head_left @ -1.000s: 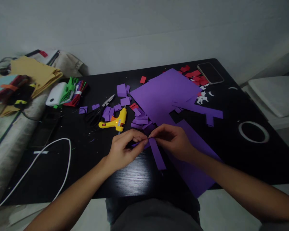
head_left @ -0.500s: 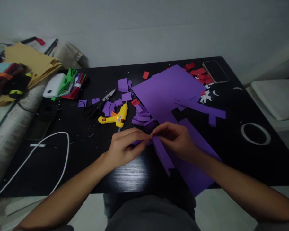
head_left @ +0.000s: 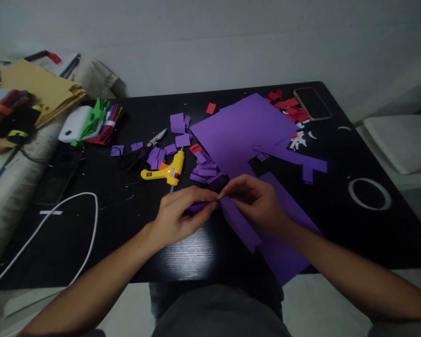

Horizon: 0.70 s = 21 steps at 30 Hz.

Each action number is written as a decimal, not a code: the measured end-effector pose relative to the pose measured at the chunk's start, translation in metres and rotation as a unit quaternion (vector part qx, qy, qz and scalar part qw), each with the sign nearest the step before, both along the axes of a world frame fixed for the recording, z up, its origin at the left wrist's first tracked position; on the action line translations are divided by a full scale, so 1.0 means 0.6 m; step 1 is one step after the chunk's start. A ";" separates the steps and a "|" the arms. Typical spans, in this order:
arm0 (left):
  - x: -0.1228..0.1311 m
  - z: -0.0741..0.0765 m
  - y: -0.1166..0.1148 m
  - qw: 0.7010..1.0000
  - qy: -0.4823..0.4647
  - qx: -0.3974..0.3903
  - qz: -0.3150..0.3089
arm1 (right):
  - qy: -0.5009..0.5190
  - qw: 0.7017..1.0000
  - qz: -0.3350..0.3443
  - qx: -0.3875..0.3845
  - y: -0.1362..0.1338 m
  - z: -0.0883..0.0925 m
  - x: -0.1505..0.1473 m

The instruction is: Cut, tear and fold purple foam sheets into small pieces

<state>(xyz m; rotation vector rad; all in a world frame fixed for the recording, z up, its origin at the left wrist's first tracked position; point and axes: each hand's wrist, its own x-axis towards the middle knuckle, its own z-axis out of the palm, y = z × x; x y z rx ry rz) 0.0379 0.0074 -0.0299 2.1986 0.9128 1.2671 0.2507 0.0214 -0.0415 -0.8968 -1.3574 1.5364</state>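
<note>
A folded purple paper strip (head_left: 241, 225) slants down toward the table's front edge, its upper end pinched between both hands. My left hand (head_left: 182, 213) is closed at that end, thumb and fingertips together. From the other side my right hand (head_left: 254, 199) grips the same end, its fingertips meeting those of the left. The exact edge being held is hidden by the fingers. Under my right forearm lies a purple sheet (head_left: 294, 234). Just beyond my left hand rests a yellow glue gun (head_left: 166, 172), with black-handled scissors (head_left: 143, 152) behind it.
Small purple pieces (head_left: 205, 171) lie past the hands, near a large purple sheet (head_left: 242, 131). Red scraps (head_left: 293, 108), a phone (head_left: 313, 104) and a white ring (head_left: 369, 194) are on the right. A white cable (head_left: 94, 220) loops across the left side.
The strip's lower end has swung slightly to the right and turned, showing more of its broad face. Both hands keep their pinch at the upper end. The view has shifted slightly.
</note>
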 end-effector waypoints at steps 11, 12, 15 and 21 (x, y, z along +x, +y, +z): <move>-0.011 -0.005 0.000 0.997 0.050 0.037 -0.037 | 0.011 1.000 -0.006 -0.011 -0.001 -0.006 -0.002; -0.010 -0.005 0.000 0.998 0.046 0.037 -0.038 | 0.012 1.000 -0.007 -0.005 -0.001 -0.006 -0.002; -0.005 -0.003 0.001 0.999 0.022 0.016 -0.029 | 0.005 1.000 -0.014 0.019 0.000 -0.006 -0.002; 0.001 0.000 0.004 0.999 -0.019 -0.026 0.001 | -0.012 0.999 -0.026 0.043 0.003 -0.008 -0.001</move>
